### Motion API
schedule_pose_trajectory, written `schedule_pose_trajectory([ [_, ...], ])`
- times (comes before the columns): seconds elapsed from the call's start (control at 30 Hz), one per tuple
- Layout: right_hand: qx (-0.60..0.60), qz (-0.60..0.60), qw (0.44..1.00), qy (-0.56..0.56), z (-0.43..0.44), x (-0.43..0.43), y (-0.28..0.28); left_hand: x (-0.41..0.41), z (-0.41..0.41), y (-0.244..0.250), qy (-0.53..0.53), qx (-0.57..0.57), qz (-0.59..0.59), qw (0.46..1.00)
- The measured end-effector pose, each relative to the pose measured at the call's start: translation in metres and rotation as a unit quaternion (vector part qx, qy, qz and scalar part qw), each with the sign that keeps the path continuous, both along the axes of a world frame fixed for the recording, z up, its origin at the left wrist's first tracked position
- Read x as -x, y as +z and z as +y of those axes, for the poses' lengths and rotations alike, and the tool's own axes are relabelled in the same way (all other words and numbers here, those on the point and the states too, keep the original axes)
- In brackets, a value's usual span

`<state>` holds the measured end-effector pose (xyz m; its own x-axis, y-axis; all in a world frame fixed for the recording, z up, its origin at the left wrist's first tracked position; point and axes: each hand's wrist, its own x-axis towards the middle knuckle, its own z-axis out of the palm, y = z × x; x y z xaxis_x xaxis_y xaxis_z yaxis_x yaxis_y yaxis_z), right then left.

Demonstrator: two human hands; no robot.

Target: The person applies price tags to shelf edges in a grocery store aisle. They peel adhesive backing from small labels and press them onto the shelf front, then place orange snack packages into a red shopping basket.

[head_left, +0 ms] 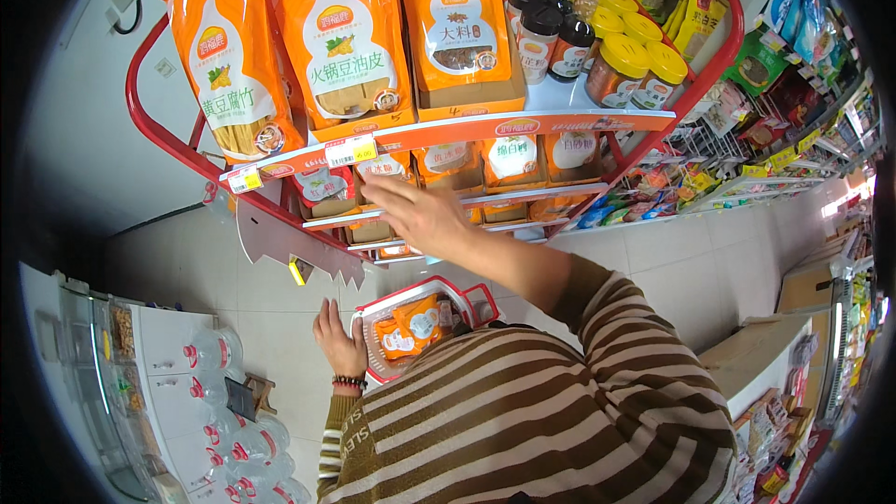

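My right hand (420, 213) reaches to the red-framed display rack, in front of the second shelf, just under a price tag (352, 151). Its fingers are extended and nothing shows in it. Near its fingertips stand orange and white sugar packets (383, 165) in cardboard trays. Above, the top shelf holds orange bags of dried tofu products (343, 49) and a bag of star anise (458, 21). My left hand (339, 341), wearing a beaded bracelet, hangs low with fingers apart, beside a white and red shopping basket (378, 364). Orange packets (420, 320) and a jar lie in the basket.
Jars with yellow lids (623, 59) and dark-lidded bottles (572, 49) stand at the top shelf's right end. Large clear water bottles (259, 441) and a small wooden stool (260, 392) are on the floor at lower left. Stocked shelves (735, 189) line the right side.
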<state>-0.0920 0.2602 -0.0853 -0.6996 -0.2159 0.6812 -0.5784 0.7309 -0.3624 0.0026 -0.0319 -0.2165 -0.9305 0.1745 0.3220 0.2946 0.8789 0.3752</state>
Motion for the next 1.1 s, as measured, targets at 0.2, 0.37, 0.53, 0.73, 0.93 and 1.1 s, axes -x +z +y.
schedule_pose_trajectory([
  [0.2,0.159,-0.118,0.980,0.011,-0.011,-0.038,-0.015,-0.013,0.039,0.029,-0.038,-0.391,-0.257,0.883],
  [0.37,0.230,-0.125,0.965,0.029,-0.011,-0.042,-0.015,0.002,0.114,0.077,-0.152,-0.519,-0.320,0.778],
  [0.53,0.325,-0.248,0.906,0.111,0.013,-0.040,-0.032,0.017,0.146,0.083,-0.052,-0.521,-0.288,0.802],
  [0.73,0.284,-0.420,0.829,0.234,0.054,-0.032,-0.045,0.020,0.155,0.090,0.000,-0.545,-0.247,0.801],
  [0.93,0.383,-0.506,0.723,0.273,0.070,-0.032,-0.045,0.014,0.170,0.093,0.028,-0.566,-0.213,0.796],
  [1.1,0.346,-0.488,0.756,0.267,0.080,-0.033,-0.039,0.005,0.177,0.097,0.041,-0.552,-0.189,0.811],
])
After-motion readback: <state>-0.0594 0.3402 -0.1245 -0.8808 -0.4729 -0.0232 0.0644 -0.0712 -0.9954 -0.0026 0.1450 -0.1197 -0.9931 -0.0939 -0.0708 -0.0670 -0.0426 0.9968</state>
